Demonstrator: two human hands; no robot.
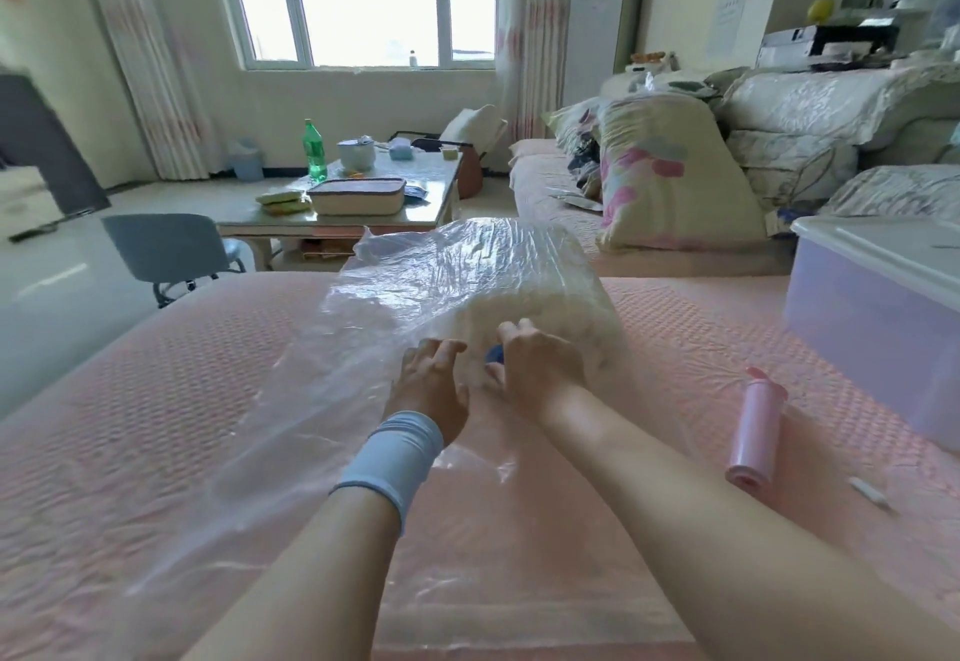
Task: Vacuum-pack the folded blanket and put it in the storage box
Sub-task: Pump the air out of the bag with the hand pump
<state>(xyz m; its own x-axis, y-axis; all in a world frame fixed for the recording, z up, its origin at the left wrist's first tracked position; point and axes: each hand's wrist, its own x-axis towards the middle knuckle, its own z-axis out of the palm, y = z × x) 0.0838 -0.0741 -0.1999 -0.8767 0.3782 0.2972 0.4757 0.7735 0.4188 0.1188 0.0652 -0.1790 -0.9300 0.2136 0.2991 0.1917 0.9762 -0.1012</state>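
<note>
**Hands close together at the blue valve [494, 354] of the vacuum bag [415, 286]**

Right hand [537, 367] has its thumb and forefinger curled about the blue valve, pinching it. Left hand [431, 382], above a pale blue wristband [395, 458], lies just beside it at nine o'clock. Its fingers are bent with the tips on the plastic, but whether they grip the film cannot be told.

The folded blanket [545, 297], cream-white, sits inside the clear bag at twelve to one o'clock from the hands, bulging the film up against the right hand. The bag lies on the pink quilted bed [156, 400], and its slack, flat part spreads toward seven o'clock under both forearms.

A pink hand pump [756, 432] lies on the bed at three o'clock, with a small white piece [870, 493] just past it at four. The storage box [872, 317], translucent with its white lid on, stands at two o'clock by the bed's right edge. Well beyond, at eleven o'clock, a tabletop [431, 203] carries a green bottle [314, 151].
</note>
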